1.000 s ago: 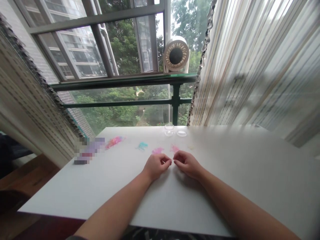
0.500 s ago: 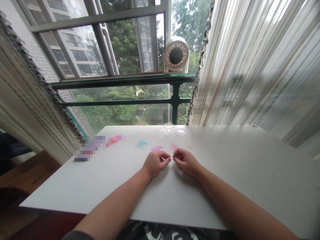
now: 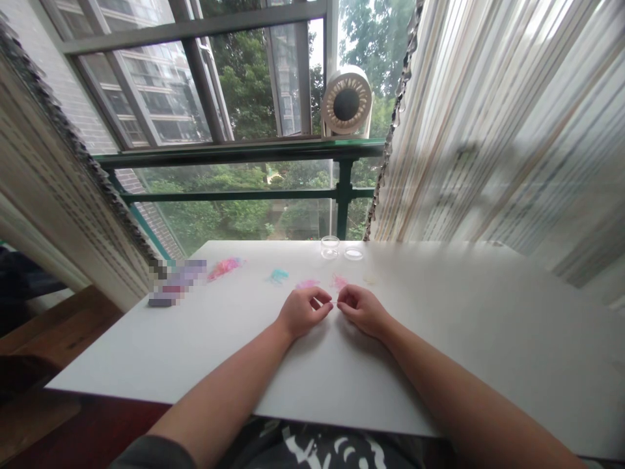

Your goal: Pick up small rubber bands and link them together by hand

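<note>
My left hand (image 3: 303, 311) and my right hand (image 3: 360, 309) rest on the white table (image 3: 195, 339), fingertips pinched and nearly touching each other. What sits between the fingertips is too small to make out. Just beyond the hands lie small heaps of tiny coloured pieces: a pink heap (image 3: 307, 284), a second pink heap (image 3: 338, 281) and a pale yellow heap (image 3: 370, 280). Farther left are a teal heap (image 3: 278, 275) and a larger pink-orange heap (image 3: 224, 266).
A small clear jar (image 3: 330, 247) and its flat lid (image 3: 353, 254) stand near the table's far edge. A blurred-out object (image 3: 176, 283) lies at the left. A round fan (image 3: 346, 104) sits on the green railing. Striped curtains hang on both sides.
Both hands stay pinched together at the same spot. The view has tilted slightly, so the table appears a little higher in the picture.
</note>
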`<state>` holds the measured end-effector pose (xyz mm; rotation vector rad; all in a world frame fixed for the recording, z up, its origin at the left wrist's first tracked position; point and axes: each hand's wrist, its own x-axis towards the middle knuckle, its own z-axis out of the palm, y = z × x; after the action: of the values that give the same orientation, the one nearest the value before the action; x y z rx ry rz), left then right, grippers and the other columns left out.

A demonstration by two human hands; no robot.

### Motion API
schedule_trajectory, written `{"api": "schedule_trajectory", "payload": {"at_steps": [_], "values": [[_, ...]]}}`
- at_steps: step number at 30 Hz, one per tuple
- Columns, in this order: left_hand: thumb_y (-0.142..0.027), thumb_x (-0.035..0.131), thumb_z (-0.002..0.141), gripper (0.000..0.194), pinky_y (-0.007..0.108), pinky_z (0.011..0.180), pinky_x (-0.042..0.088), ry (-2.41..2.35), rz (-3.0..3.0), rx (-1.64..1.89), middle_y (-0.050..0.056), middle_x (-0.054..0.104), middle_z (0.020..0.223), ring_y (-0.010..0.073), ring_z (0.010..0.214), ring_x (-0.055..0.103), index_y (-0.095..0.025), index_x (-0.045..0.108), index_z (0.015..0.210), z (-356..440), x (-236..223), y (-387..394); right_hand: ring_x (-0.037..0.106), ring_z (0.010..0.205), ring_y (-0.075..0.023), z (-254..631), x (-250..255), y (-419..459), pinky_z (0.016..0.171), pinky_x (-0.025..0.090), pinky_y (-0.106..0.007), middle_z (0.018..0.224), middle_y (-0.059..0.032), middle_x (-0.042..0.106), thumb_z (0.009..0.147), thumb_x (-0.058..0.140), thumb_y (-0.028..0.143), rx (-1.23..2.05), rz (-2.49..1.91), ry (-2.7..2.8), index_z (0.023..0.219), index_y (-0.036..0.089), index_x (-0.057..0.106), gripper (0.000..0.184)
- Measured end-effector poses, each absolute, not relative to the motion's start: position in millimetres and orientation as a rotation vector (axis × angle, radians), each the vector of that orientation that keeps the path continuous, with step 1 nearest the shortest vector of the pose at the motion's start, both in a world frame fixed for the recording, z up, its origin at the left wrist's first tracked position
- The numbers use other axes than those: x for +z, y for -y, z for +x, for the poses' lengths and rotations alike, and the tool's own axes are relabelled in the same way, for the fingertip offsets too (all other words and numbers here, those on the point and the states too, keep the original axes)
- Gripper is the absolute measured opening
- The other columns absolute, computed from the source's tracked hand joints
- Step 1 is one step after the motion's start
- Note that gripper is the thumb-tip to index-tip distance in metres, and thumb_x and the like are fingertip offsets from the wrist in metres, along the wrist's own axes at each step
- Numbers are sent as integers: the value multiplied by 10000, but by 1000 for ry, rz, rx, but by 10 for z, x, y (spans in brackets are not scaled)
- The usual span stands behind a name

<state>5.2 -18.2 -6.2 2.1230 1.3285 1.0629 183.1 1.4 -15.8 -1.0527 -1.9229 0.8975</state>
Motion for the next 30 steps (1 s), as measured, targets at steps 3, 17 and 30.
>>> {"api": "schedule_trajectory", "payload": {"at_steps": [3,17,30], "values": [[-259,604,714,136,200,583,481,-1318,2126,1068,7,680,743,98,591,613,-170,644,809,42,-58,173,354,452,-73,1832,-159,-12,441,267,-197,493,64,402,685,537,192,885,-1062,1935,690,161,527,33],[-231,564,746,119,191,572,437,-1238,2198,982,6,663,701,91,612,576,-163,654,783,-5,-10,150,364,471,-79,1843,-147,-12,460,288,-200,505,59,397,699,549,209,798,-1074,1957,705,164,548,45],[-247,561,729,125,250,671,434,-1656,2363,1055,13,629,697,132,682,552,-191,672,731,-473,-46,-171,423,513,-96,1880,-161,-57,489,314,-207,562,36,489,684,539,219,694,-1252,2050,675,176,517,49]]}}
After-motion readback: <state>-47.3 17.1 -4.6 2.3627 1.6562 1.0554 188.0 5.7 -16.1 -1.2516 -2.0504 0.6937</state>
